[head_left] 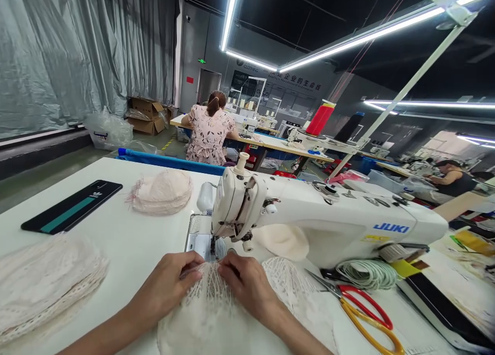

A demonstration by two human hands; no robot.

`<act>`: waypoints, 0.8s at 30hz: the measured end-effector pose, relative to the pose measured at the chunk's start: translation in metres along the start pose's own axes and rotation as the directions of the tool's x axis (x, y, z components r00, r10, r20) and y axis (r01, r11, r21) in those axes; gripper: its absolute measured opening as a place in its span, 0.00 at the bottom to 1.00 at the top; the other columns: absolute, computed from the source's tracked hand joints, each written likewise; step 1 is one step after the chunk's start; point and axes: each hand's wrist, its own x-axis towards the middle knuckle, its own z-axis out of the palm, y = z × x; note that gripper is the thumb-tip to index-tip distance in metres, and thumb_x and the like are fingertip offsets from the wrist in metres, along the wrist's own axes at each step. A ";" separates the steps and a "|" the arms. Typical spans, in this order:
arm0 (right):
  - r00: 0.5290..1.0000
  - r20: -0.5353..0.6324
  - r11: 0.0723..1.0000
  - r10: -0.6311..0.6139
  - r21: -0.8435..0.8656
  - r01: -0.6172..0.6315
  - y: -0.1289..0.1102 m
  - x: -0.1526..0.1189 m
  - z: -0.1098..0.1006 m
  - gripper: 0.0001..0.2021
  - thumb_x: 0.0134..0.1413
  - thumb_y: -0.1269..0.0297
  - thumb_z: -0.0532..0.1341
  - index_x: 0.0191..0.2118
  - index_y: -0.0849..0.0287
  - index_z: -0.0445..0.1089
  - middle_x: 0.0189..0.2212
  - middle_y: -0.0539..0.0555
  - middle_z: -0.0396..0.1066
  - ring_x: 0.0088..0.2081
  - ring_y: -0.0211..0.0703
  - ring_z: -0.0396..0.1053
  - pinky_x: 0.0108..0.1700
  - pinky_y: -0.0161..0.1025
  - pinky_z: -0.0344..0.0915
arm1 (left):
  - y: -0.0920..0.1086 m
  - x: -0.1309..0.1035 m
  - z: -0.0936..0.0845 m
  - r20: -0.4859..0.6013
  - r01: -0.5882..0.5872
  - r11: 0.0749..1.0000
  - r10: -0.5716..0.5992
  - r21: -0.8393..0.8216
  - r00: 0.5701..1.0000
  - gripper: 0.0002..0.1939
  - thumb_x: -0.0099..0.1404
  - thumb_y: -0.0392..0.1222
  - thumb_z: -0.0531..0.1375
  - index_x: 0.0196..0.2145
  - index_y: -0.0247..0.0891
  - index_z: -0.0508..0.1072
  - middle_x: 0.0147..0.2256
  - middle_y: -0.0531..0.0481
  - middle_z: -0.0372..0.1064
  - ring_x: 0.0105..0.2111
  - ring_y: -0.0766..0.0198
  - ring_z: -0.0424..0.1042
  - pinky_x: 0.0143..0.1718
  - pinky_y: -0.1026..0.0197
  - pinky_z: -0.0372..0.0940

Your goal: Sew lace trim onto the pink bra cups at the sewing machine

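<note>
In front of the needle of a white sewing machine (301,200), a cream lace fabric piece (211,314) lies with its gathered edge toward the presser foot (213,246). My left hand (174,280) pinches that fabric at its left side, thumb and fingers together. On the other side my right hand (247,280) grips the same edge, its fingers curled close to the foot. Between the two hands the fringe-like lace fans out toward me. Another lace piece (297,288) rests right of my right hand, and a round cream piece (284,240) sits under the machine arm.
Stacked lace pieces (42,283) lie at the left, with a smaller stack (162,191) behind. A black phone (73,205) is at the left edge. Scissors (363,308) and coiled pale cord (367,273) lie at the right. A seated person (211,128) is ahead.
</note>
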 end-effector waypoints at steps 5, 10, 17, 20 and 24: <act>0.998 -0.066 0.984 -0.020 -0.176 0.008 0.001 -0.004 0.003 0.05 0.58 0.72 0.55 0.33 0.61 0.67 0.29 0.55 0.71 0.28 0.44 0.66 0.28 0.37 0.49 | -0.006 -0.002 0.010 -0.160 -0.397 0.867 0.456 0.300 0.875 0.14 0.68 0.33 0.45 0.39 0.42 0.69 0.41 0.49 0.68 0.39 0.58 0.67 0.40 0.56 0.58; 0.922 -0.151 0.892 -0.356 -0.348 0.288 -0.005 -0.015 0.009 0.01 0.56 0.69 0.58 0.35 0.60 0.66 0.35 0.55 0.70 0.34 0.46 0.65 0.34 0.41 0.54 | -0.010 0.000 0.020 -0.039 -0.548 0.725 0.617 0.418 0.786 0.15 0.67 0.26 0.46 0.33 0.39 0.68 0.33 0.53 0.69 0.33 0.63 0.67 0.36 0.58 0.56; 0.905 -0.121 0.876 -0.409 -0.329 0.352 0.008 -0.016 0.011 0.15 0.58 0.51 0.59 0.38 0.59 0.67 0.36 0.53 0.72 0.34 0.44 0.66 0.34 0.43 0.55 | -0.030 0.008 0.028 0.005 -0.506 0.608 0.637 0.612 0.771 0.09 0.64 0.29 0.53 0.33 0.40 0.69 0.37 0.53 0.71 0.36 0.62 0.69 0.40 0.57 0.57; 0.909 -0.105 0.866 -0.403 -0.364 0.342 0.015 -0.006 0.006 0.15 0.56 0.54 0.61 0.43 0.59 0.67 0.41 0.54 0.73 0.36 0.46 0.68 0.38 0.44 0.57 | -0.031 0.020 0.024 0.034 -0.494 0.611 0.608 0.619 0.793 0.10 0.62 0.26 0.55 0.35 0.40 0.69 0.37 0.54 0.71 0.37 0.63 0.69 0.42 0.57 0.57; 0.917 -0.103 0.861 -0.385 -0.397 0.317 0.022 0.011 -0.004 0.16 0.57 0.60 0.61 0.50 0.59 0.66 0.43 0.58 0.73 0.43 0.49 0.67 0.43 0.45 0.60 | -0.025 0.044 0.015 0.031 -0.486 0.584 0.619 0.650 0.785 0.10 0.65 0.27 0.51 0.34 0.39 0.68 0.36 0.52 0.69 0.36 0.61 0.67 0.39 0.56 0.58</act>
